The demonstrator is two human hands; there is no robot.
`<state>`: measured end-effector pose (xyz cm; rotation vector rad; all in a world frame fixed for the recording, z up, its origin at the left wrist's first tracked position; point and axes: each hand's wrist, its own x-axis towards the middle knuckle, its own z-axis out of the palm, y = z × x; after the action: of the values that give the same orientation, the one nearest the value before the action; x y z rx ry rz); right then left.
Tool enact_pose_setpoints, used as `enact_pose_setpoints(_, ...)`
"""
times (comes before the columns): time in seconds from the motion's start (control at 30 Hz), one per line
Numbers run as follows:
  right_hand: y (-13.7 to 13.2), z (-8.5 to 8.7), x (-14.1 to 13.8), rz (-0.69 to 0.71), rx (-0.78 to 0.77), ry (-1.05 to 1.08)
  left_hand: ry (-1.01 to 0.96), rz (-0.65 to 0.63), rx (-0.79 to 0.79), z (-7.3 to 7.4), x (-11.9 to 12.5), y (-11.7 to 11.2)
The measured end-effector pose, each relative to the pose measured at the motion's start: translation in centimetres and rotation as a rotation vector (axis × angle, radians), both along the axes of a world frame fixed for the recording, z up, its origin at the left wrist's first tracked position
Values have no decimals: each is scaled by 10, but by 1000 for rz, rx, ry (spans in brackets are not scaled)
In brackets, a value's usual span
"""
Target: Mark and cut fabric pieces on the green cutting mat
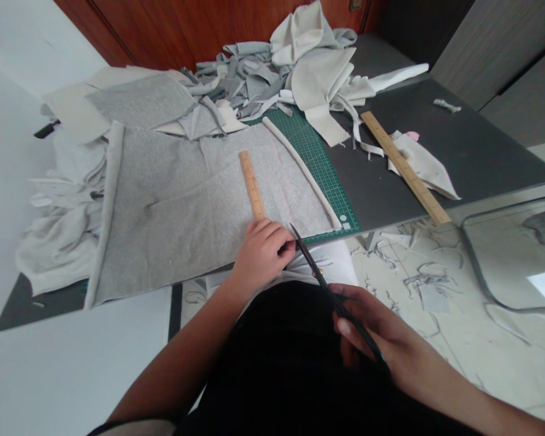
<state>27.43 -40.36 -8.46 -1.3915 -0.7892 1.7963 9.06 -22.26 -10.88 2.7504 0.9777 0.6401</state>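
A large piece of grey fabric [177, 200] with rolled side edges lies spread at the table's front. My left hand [264, 251] is closed at its near edge, thumb and fingers pinching the cloth by the right part. A short wooden ruler [251, 181] lies on the fabric, its lower end reaching my left knuckles. My right hand [372, 324] grips black scissors [315, 269] by the handles, in front of my body. The blades look closed or nearly so, and their tip points at the fabric edge just right of my left fingers. A faint pink line runs down the cloth.
A green cutting mat [320, 160] shows beneath the fabric. Grey and cream scraps [254, 79] pile up at the back and left. Another wooden ruler [404, 166] overhangs the dark table's [476, 145] front edge. A metal-framed chair [481, 266] stands right; offcuts litter the floor.
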Motion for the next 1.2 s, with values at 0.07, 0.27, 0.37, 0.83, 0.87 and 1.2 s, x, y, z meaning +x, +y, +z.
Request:
enact_pose_setpoints(0.07,0,1,-1,10,2,-1,-11,-5,4,-1,0,0)
enact_pose_setpoints(0.27,-2,1,-3,9,-3,15,-30,-10,4,-1,0,0)
enact_pose_setpoints(0.37,-1,0,-5,7,-9,11,-31,-6,9,-1,0,0)
enact_pose_setpoints(0.83,-2,1,-9,20,10,-95,-33,-23,19,-3,0,1)
enact_pose_setpoints(0.87,-2,1,-9,21,14,-96,-34,-23,21,-3,0,1)
enact_pose_setpoints(1.2,-1,0,-11,9,-26,-70,-64,-31,1,-4,0,2)
